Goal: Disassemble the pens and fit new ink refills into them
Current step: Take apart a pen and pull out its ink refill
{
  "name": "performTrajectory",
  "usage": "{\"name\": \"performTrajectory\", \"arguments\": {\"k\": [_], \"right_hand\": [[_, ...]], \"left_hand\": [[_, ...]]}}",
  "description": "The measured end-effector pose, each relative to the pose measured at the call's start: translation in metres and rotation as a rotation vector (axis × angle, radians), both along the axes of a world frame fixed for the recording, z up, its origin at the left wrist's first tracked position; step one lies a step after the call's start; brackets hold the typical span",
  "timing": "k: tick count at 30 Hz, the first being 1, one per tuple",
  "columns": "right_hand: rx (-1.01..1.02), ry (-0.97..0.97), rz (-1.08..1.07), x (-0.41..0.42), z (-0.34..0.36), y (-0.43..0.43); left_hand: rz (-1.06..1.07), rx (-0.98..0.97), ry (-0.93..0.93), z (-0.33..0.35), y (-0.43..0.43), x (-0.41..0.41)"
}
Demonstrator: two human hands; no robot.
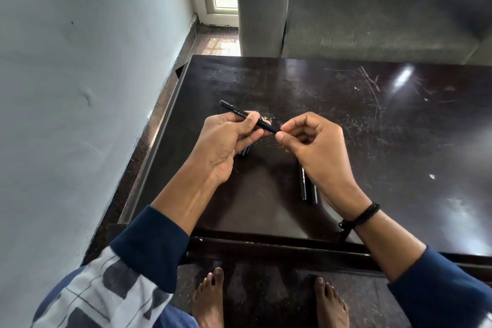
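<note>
Pen, slim, black, plastic (266,125), is held above the dark scratched surface (386,120). The left hand (226,146) is curled round its barrel and the right hand (316,146) pinches its near end. Holding the barrel steady and twisting that end squarely seems best. A dark piece (245,152) under the left hand is mostly hidden. Two more black pens (303,184) lie partly covered by the right wrist.

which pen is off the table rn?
The black pen gripped in the left hand, its end pinched by the right hand. The other pens lie on the table, two side by side beneath the right wrist.
</note>
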State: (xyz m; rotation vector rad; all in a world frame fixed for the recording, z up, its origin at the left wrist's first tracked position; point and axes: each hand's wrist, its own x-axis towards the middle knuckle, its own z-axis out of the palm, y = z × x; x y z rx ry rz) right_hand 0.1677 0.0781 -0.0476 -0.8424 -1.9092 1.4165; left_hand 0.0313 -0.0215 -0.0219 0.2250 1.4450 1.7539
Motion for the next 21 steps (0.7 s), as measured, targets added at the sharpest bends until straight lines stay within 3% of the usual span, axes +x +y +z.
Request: {"name": "performTrajectory", "arguments": {"k": [5, 13, 21], "right_hand": [[-0.065, 0.055, 0.001, -0.0009, 0.0031, 0.0009], [0.049, -0.017, -0.025, -0.0001, -0.0047, 0.0011], [-0.074, 0.060, 0.006, 0.0001, 0.0033, 0.0009]], "left_hand": [[0.012, 0.005, -0.011, 0.0016, -0.0005, -0.0024], [-0.009, -0.005, -0.018, -0.0022, -0.0002, 0.0042], [0.019, 0.016, -0.029, 0.0036, -0.0024, -0.0041]]}}
